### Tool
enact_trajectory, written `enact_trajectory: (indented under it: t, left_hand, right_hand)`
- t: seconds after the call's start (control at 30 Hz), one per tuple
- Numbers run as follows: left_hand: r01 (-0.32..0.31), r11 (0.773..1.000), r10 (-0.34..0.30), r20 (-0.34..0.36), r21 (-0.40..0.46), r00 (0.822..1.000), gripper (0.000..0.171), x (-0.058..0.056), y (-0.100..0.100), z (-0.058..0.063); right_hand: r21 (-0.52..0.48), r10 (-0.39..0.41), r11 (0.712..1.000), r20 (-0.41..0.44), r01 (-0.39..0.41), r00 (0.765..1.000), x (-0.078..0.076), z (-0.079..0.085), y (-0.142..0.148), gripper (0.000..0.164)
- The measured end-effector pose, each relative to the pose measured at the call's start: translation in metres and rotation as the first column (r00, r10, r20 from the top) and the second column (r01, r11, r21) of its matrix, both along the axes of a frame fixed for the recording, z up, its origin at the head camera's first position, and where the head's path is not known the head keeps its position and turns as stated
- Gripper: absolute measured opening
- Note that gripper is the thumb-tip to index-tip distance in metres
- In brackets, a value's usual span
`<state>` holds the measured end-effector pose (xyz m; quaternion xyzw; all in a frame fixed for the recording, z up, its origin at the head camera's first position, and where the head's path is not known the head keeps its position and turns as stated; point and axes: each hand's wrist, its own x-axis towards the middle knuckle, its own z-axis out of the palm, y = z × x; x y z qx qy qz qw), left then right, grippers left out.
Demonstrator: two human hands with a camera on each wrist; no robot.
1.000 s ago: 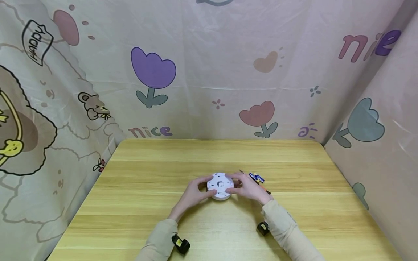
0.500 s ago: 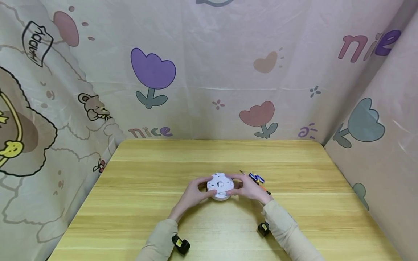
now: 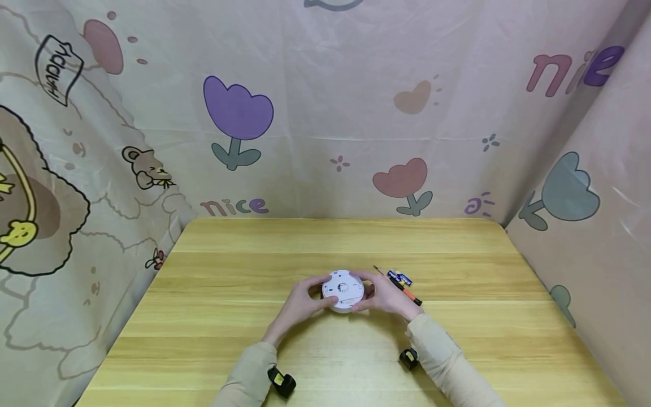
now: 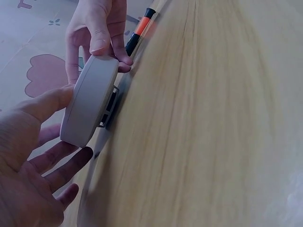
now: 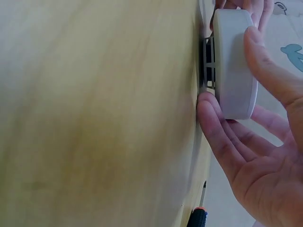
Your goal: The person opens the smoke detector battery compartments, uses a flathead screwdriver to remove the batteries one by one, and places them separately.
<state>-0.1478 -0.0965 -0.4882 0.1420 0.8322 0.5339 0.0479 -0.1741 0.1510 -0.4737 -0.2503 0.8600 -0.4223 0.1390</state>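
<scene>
A round white smoke detector (image 3: 343, 289) sits mid-table with its flat, marked back plate up. Beneath it a slatted vent cage (image 5: 209, 64) faces the tabletop, seen in the right wrist view. My left hand (image 3: 301, 301) grips the left side, thumb on the near part of the rim and fingers around the far side and below. On the opposite side my right hand (image 3: 385, 295) holds the rim between thumb and fingers. In the left wrist view the white side wall (image 4: 90, 101) shows between both hands.
Just right of my right hand lies a screwdriver (image 3: 413, 298) with an orange and black handle. Blue batteries (image 3: 399, 278) lie beside it. The wooden table (image 3: 229, 260) ends at a printed curtain (image 3: 325, 141) at the back and sides.
My right thumb has slid slightly toward the near edge of the smoke detector, and the right hand has shifted a little. More of the screwdriver's orange handle shows. My left hand stays put.
</scene>
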Motion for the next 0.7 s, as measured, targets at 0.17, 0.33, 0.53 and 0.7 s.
enact_trajectory:
  t: [0.17, 0.33, 0.53, 0.7]
  left_hand:
    - [-0.004, 1.0, 0.004, 0.004, -0.003, 1.0, 0.062, -0.0001, 0.0002, 0.0002]
    - [0.004, 1.0, -0.004, -0.003, 0.001, 1.0, 0.063, -0.0006, 0.0003, 0.0001]
    - [0.014, 1.0, -0.014, 0.0, 0.001, 1.0, 0.062, -0.0013, 0.0002, -0.0004]
    - [0.019, 1.0, -0.019, -0.002, 0.0, 1.0, 0.061, -0.0018, 0.0002, -0.0003]
  right_hand:
    - [0.004, -0.014, 1.0, -0.023, 0.014, 1.0, 0.0016, 0.0005, -0.0014, 0.086]
    - [0.015, -0.011, 1.0, -0.047, 0.012, 0.999, 0.0019, 0.0002, -0.0017, 0.086]
    - [0.02, -0.017, 1.0, -0.055, 0.018, 0.998, 0.0027, 0.0002, -0.0016, 0.086]
    - [0.019, -0.025, 0.999, -0.056, 0.026, 0.998, 0.0031, 0.0004, -0.0013, 0.084]
